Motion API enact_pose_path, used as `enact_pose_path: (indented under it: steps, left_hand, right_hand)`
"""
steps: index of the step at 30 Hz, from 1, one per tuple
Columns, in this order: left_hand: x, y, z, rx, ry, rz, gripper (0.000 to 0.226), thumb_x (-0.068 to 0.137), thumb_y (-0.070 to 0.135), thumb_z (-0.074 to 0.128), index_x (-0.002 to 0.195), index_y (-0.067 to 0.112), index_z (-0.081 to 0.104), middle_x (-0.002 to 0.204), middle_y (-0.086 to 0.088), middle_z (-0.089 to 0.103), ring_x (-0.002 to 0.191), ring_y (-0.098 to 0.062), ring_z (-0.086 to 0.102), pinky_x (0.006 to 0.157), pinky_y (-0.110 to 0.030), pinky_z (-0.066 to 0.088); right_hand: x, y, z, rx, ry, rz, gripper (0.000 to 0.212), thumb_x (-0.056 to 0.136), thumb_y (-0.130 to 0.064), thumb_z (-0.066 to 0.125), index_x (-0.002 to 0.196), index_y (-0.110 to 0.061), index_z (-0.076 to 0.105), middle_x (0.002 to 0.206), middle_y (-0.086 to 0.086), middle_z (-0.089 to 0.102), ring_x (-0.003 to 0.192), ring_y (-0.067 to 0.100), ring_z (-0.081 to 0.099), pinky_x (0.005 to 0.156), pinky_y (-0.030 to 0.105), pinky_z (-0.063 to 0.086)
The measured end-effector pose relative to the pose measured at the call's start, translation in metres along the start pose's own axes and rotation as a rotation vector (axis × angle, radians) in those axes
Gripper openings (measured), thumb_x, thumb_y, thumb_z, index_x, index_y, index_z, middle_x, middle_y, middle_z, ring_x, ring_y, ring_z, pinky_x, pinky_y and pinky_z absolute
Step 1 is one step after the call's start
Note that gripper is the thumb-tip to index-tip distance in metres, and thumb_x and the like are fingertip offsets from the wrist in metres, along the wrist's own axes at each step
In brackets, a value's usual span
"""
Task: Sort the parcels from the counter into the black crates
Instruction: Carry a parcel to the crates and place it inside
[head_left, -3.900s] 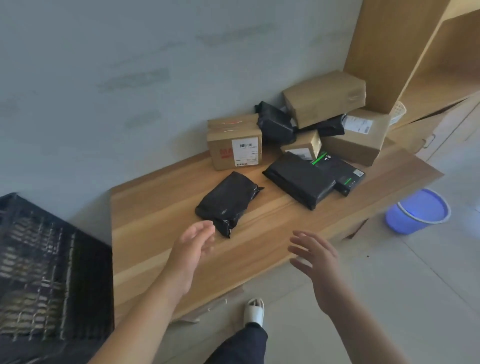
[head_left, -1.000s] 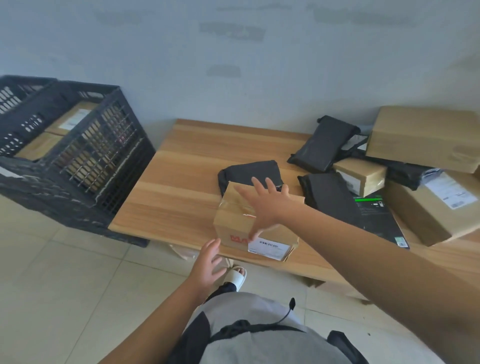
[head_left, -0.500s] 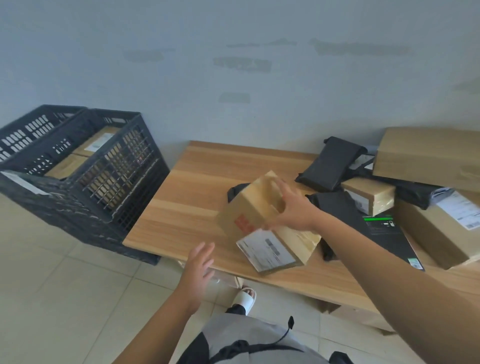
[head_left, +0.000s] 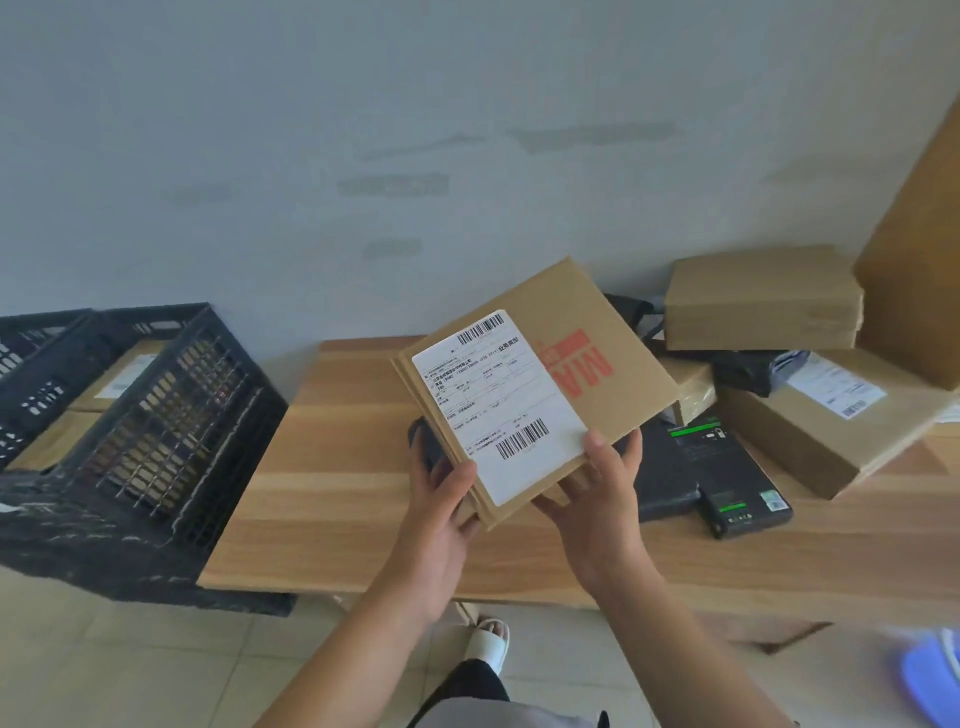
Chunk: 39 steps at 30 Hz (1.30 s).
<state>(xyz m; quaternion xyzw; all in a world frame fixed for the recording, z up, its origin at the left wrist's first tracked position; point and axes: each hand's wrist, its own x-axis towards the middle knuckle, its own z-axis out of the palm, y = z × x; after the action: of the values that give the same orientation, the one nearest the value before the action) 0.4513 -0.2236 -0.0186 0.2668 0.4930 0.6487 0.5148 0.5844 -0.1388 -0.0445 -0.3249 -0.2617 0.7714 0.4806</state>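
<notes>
A brown cardboard parcel (head_left: 592, 332) with a white shipping label and red print is lifted above the wooden counter (head_left: 332, 467), its labelled face tilted toward me. My left hand (head_left: 441, 514) grips its lower left corner. My right hand (head_left: 597, 499) holds its lower right edge, thumb on the label. Two black crates (head_left: 156, 415) stand on the floor at the left and hold brown boxes. More parcels lie on the counter at the right: a big brown box (head_left: 761, 296), a labelled brown box (head_left: 831, 431), black bags (head_left: 748, 369) and a flat black box (head_left: 727, 473).
A tall wooden cabinet side (head_left: 919, 270) rises at the far right. A blue basin (head_left: 935, 686) sits on the tiled floor at the lower right. My white slipper (head_left: 491, 644) shows below the counter's front edge. A grey wall stands behind the counter.
The brown parcel has come up off the counter and turned its label toward me. My left hand, free before, now grips its lower corner beside my right hand.
</notes>
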Motion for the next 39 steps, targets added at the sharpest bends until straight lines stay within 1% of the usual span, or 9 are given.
enact_pose_path:
  steps: [5,8,13,17,20,25,29,34,39]
  left_hand:
    - [-0.002,-0.001,0.007,0.097,-0.05,0.055,0.09,0.072,0.04,0.08,0.149,0.048,0.035,0.147,0.003,0.059,0.136,-0.023,0.056,0.097,-0.05,0.051]
    - [-0.002,0.008,0.003,0.151,-0.03,0.091,0.089,0.07,0.038,0.077,0.149,0.047,0.036,0.143,0.003,0.061,0.132,-0.025,0.059,0.096,-0.055,0.052]
    - [0.0,0.043,-0.031,0.22,-0.08,0.184,0.096,0.067,0.033,0.076,0.154,0.037,0.035,0.144,0.003,0.061,0.13,-0.02,0.061,0.086,-0.033,0.06]
    - [-0.007,0.068,-0.066,0.208,-0.209,0.169,0.093,0.066,0.026,0.073,0.153,0.031,0.039,0.148,-0.004,0.058,0.133,-0.026,0.059,0.099,-0.039,0.057]
    - [-0.018,0.081,-0.09,0.232,-0.264,0.166,0.094,0.065,0.024,0.072,0.153,0.029,0.039,0.15,-0.005,0.057,0.135,-0.028,0.057,0.105,-0.045,0.053]
    - [-0.051,0.1,-0.141,0.28,-0.283,0.19,0.093,0.073,0.023,0.067,0.158,0.026,0.03,0.156,-0.006,0.049,0.144,-0.032,0.047,0.115,-0.061,0.037]
    - [-0.089,0.111,-0.193,0.248,-0.312,0.133,0.086,0.077,0.024,0.066,0.155,0.041,0.035,0.158,-0.001,0.047,0.144,-0.027,0.048,0.113,-0.052,0.046]
    - [-0.13,0.115,-0.247,0.155,-0.285,0.043,0.115,0.068,0.037,0.093,0.159,0.041,0.023,0.162,-0.001,0.041,0.144,-0.029,0.047,0.112,-0.053,0.046]
    - [-0.17,0.117,-0.284,0.1,-0.266,0.054,0.111,0.072,0.046,0.089,0.16,0.032,0.023,0.16,-0.002,0.044,0.146,-0.027,0.045,0.111,-0.046,0.048]
  right_hand:
    - [-0.013,-0.001,-0.008,0.016,0.056,-0.05,0.098,0.063,-0.046,0.077,0.149,-0.049,0.03,0.143,0.006,0.061,0.116,0.031,0.065,0.096,0.061,0.052]
    - [-0.018,-0.008,-0.011,-0.036,0.039,-0.057,0.097,0.066,-0.048,0.076,0.151,-0.048,0.029,0.14,-0.001,0.064,0.127,0.027,0.062,0.102,0.065,0.049]
    - [-0.028,-0.046,-0.031,-0.193,0.084,-0.104,0.076,0.08,-0.05,0.068,0.15,-0.053,0.038,0.15,-0.01,0.053,0.143,0.022,0.046,0.114,0.063,0.037]
    - [-0.043,-0.08,-0.034,-0.473,-0.15,-0.124,0.062,0.082,-0.058,0.069,0.142,-0.055,0.051,0.155,-0.006,0.05,0.142,0.022,0.049,0.115,0.065,0.035]
    - [-0.063,-0.085,-0.013,-0.578,-0.355,-0.127,0.074,0.084,-0.047,0.062,0.154,-0.035,0.042,0.153,0.005,0.053,0.138,0.033,0.053,0.109,0.063,0.041]
    - [-0.099,-0.059,0.034,-0.597,-0.444,-0.073,0.08,0.079,-0.039,0.063,0.155,-0.032,0.041,0.151,0.008,0.055,0.134,0.037,0.056,0.109,0.067,0.041]
    - [-0.128,-0.025,0.07,-0.652,-0.463,-0.019,0.094,0.07,-0.05,0.08,0.155,-0.037,0.041,0.152,0.005,0.054,0.135,0.035,0.056,0.111,0.068,0.039]
    - [-0.16,0.01,0.11,-0.712,-0.502,0.047,0.094,0.061,-0.066,0.085,0.145,-0.05,0.048,0.15,-0.001,0.056,0.131,0.029,0.061,0.101,0.057,0.051]
    - [-0.186,0.045,0.137,-0.662,-0.582,0.075,0.083,0.064,-0.058,0.086,0.139,-0.05,0.054,0.147,0.004,0.059,0.131,0.033,0.06,0.102,0.056,0.054]
